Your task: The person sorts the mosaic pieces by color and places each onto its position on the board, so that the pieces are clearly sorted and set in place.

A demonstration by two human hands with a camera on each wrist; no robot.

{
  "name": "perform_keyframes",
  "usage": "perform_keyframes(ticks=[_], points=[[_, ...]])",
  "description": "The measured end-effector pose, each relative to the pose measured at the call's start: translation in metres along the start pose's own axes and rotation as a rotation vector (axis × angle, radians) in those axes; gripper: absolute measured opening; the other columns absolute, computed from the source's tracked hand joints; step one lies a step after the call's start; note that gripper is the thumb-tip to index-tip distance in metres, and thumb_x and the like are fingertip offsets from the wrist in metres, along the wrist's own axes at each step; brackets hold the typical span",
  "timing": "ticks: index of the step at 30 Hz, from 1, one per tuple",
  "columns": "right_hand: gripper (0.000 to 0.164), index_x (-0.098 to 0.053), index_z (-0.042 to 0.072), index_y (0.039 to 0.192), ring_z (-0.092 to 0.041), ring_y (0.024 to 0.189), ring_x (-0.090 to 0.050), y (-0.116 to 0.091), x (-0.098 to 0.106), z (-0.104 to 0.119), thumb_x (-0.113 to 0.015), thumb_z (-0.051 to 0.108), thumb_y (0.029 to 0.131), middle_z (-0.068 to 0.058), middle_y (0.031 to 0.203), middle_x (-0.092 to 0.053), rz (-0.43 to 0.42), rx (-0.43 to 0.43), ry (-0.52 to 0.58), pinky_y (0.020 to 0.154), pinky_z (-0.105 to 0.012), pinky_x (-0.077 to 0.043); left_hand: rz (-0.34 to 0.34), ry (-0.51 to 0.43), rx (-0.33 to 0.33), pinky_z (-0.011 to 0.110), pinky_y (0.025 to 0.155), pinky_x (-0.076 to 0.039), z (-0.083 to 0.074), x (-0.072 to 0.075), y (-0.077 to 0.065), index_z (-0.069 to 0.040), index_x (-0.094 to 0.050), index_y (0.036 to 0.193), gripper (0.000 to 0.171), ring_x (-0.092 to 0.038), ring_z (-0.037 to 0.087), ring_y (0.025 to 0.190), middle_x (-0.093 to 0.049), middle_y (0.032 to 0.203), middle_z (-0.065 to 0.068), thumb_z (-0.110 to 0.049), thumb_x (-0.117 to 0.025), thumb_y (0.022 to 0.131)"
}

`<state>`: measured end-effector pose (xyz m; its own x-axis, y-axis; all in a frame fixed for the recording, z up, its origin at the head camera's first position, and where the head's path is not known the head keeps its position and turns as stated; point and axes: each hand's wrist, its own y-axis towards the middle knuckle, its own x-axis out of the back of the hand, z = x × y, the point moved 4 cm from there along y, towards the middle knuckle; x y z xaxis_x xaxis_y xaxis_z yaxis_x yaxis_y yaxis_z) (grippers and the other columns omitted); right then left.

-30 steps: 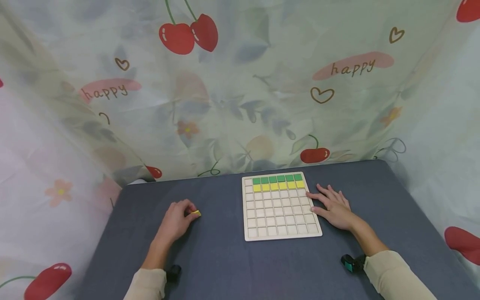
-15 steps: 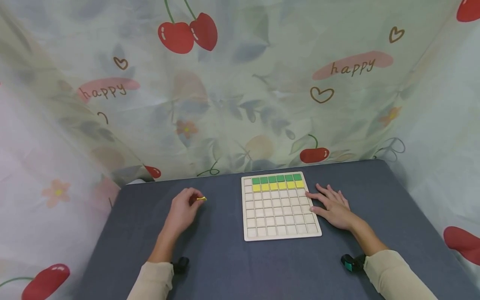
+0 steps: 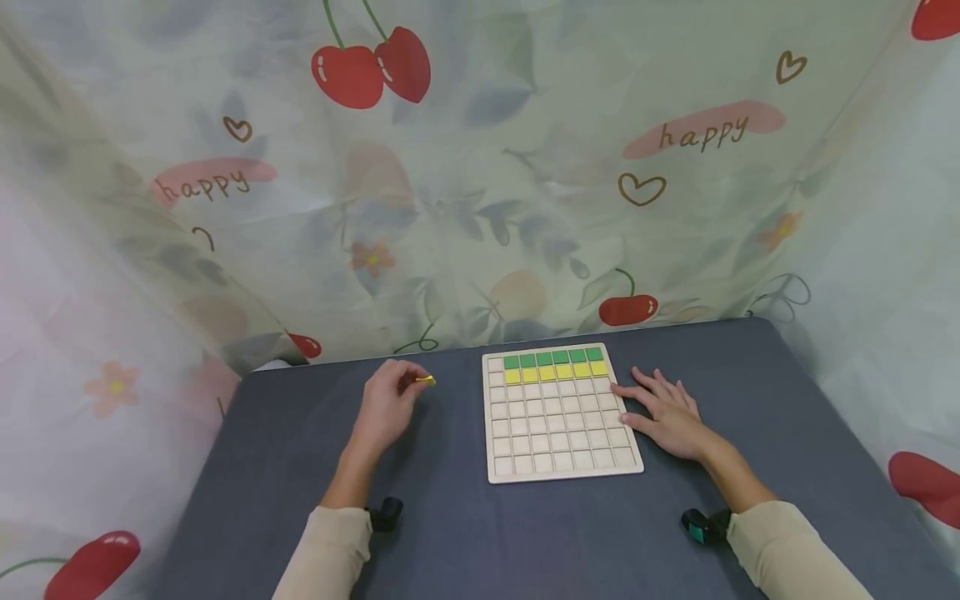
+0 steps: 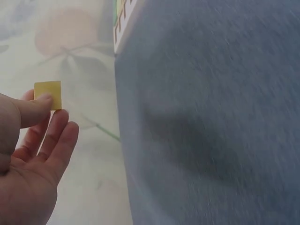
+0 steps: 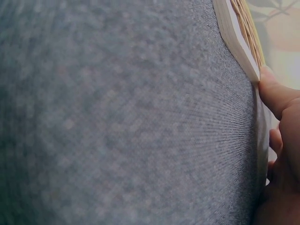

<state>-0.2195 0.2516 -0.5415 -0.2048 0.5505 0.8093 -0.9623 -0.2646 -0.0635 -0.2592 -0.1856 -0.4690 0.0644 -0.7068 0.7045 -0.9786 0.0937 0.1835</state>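
Between thumb and fingertips my left hand (image 3: 388, 402) pinches a small square yellow tile (image 4: 48, 95), raised over the table left of the board. The pale wooden grid board (image 3: 557, 429) lies flat, with a row of green tiles (image 3: 554, 358) along its far edge and a row of yellow tiles (image 3: 556, 372) just below. Both rows leave the far-left cell bare. My right hand (image 3: 669, 417) rests with spread fingers at the board's right edge. In the right wrist view its thumb (image 5: 276, 91) touches the board's rim (image 5: 236, 42).
A dark blue-grey cloth covers the table (image 3: 450, 542). Behind and at both sides hangs a patterned curtain (image 3: 465, 167) with cherries and hearts. A black strapped device (image 3: 385, 514) sits on the left wrist, another (image 3: 705, 526) on the right.
My left hand has moved forward and to the right, carrying the yellow tile away from the table's left part toward the board. The right hand and the board stay in place.
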Motion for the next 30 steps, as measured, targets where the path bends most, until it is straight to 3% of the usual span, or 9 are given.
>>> perform_keyframes(ticks=[9,18,24,30], points=[[0.056,-0.049,0.027,0.153,-0.052,0.156,-0.005,0.001,-0.001,-0.001,-0.059,0.047,0.101,-0.02,0.169,-0.021,0.003,-0.009,-0.006,0.119,-0.074,0.002,-0.013,-0.027,0.047,0.039,0.085,-0.057,-0.014,-0.023,0.012,-0.016,-0.072,0.103,0.006,-0.064,0.02,0.095,-0.068,0.104,0.002,-0.017,-0.071,0.097],[0.056,-0.049,0.027,0.152,-0.053,0.155,-0.006,0.0,0.001,0.001,-0.06,0.047,0.101,-0.02,0.169,-0.022,0.003,-0.013,-0.01,0.119,-0.074,0.001,0.032,-0.047,0.099,0.041,0.086,-0.056,-0.022,-0.046,0.026,-0.017,-0.073,0.107,0.009,-0.066,0.019,0.096,-0.071,0.105,0.002,-0.02,-0.07,0.098],[0.056,-0.05,0.026,0.152,-0.053,0.155,-0.006,-0.001,0.001,0.001,-0.06,0.046,0.101,-0.021,0.169,-0.022,-0.001,-0.017,-0.009,0.119,-0.073,0.001,0.057,-0.01,0.122,0.041,0.085,-0.055,-0.024,-0.059,0.033,-0.02,-0.074,0.107,0.011,-0.064,0.02,0.095,-0.072,0.105,0.0,-0.024,-0.069,0.099],[0.056,-0.05,0.026,0.152,-0.053,0.155,-0.006,0.0,0.0,0.0,-0.06,0.046,0.101,-0.021,0.169,-0.022,-0.002,-0.007,0.0,0.119,-0.074,0.001,0.089,0.045,0.091,0.042,0.086,-0.055,-0.027,-0.073,0.041,-0.022,-0.077,0.105,0.01,-0.067,0.02,0.095,-0.074,0.103,-0.001,-0.025,-0.07,0.098]])
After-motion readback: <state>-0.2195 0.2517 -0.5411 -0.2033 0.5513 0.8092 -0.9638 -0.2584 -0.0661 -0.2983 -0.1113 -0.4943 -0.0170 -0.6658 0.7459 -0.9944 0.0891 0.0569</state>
